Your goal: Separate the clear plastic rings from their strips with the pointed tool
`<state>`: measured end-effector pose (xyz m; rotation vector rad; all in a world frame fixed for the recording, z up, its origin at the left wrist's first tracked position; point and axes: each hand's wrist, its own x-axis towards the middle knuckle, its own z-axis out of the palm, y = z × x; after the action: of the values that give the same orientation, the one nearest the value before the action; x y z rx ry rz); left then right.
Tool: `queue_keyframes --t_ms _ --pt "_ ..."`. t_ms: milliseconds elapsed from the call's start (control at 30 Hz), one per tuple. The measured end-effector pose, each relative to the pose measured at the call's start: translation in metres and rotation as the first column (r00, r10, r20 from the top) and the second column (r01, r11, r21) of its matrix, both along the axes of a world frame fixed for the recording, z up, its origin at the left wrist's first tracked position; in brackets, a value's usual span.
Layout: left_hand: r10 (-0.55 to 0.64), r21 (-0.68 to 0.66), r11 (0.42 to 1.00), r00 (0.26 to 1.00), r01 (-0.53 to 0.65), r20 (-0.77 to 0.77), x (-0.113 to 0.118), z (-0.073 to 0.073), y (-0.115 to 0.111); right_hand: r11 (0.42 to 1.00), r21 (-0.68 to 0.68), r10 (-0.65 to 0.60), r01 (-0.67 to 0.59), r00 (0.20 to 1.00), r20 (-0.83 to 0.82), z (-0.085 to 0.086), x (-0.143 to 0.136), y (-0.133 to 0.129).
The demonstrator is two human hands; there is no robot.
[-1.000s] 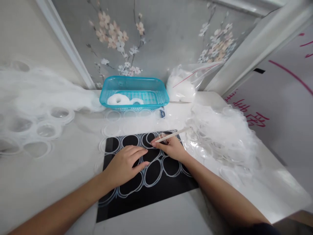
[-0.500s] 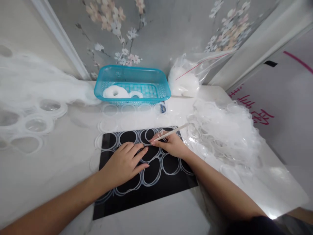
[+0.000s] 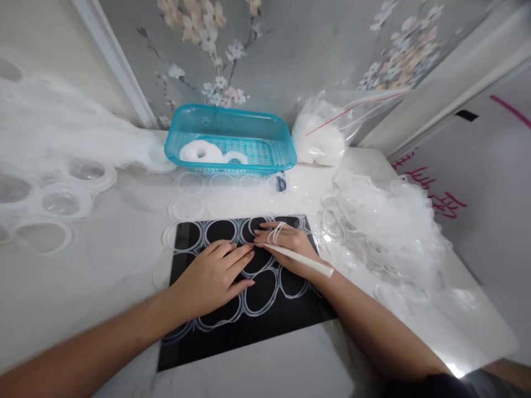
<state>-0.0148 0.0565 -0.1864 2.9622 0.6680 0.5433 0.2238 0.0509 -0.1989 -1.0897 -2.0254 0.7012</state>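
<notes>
A black sheet (image 3: 290, 320) lies on the table under a film of joined clear and white rings (image 3: 260, 293). My left hand (image 3: 211, 276) rests on the film with its fingers spread and holds nothing. Close to its fingertips, my right hand (image 3: 286, 246) is closed on a thin white stick (image 3: 302, 260), whose far end points down and right over the wrist. Thin white rings (image 3: 274, 233) loop around fingers of my right hand. The stick's near tip is at the fingertips, too small to make out.
Behind the sheet stands a blue basket (image 3: 230, 138) with white ring stacks (image 3: 201, 152) inside. Beside it is a clear plastic bag (image 3: 321, 138). Ring scraps heap up at the right (image 3: 385, 226) and the left (image 3: 74, 143).
The stick has swung from pointing up and right to lying back over my right wrist. My right fingers have straightened toward my left fingertips. The left hand has hardly moved.
</notes>
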Motion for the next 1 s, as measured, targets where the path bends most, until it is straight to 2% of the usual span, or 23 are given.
queue_keyframes --t_ms 133,267,400,500,567,633,733,800,867,1000 --pt "0.007 -0.035 0.999 0.999 -0.005 0.041 -0.001 -0.001 0.001 0.997 0.037 0.060 -0.063 0.996 0.071 -0.002 0.004 0.002" --pt "0.042 -0.101 0.994 0.994 -0.031 0.105 -0.002 0.000 0.003 1.000 0.001 0.001 -0.001 0.999 -0.040 0.006 0.000 0.004" --pt "0.140 -0.209 0.973 0.974 -0.102 0.176 -0.002 0.001 0.006 0.975 -0.170 -0.171 0.140 0.969 -0.177 0.009 -0.003 0.004" --pt "0.229 -0.312 0.936 0.953 -0.160 0.198 0.001 0.002 0.010 0.930 -0.317 -0.263 0.186 0.939 -0.222 0.006 -0.004 0.004" --pt "0.280 -0.330 0.920 0.943 -0.210 0.179 0.004 0.005 0.012 0.906 -0.376 -0.298 0.194 0.923 -0.242 0.004 -0.006 0.003" --pt "0.286 -0.262 0.934 0.948 -0.242 0.142 0.010 0.009 0.015 0.898 -0.405 -0.301 0.174 0.914 -0.273 0.004 -0.007 0.004" --pt "0.212 -0.028 0.977 0.977 -0.211 0.030 0.023 0.016 0.018 0.902 -0.414 -0.275 0.120 0.900 -0.339 0.006 -0.008 0.006" --pt "0.187 0.103 0.978 0.981 -0.182 -0.049 0.032 0.019 0.020 0.905 -0.413 -0.267 0.105 0.896 -0.356 0.007 -0.007 0.007" --pt "0.199 0.171 0.968 0.978 -0.186 -0.060 0.038 0.021 0.020 0.907 -0.411 -0.254 0.094 0.899 -0.356 0.007 -0.006 0.008" --pt "0.220 0.206 0.955 0.975 -0.214 -0.006 0.039 0.018 0.019 0.916 -0.395 -0.224 0.071 0.907 -0.356 0.006 -0.006 0.009"
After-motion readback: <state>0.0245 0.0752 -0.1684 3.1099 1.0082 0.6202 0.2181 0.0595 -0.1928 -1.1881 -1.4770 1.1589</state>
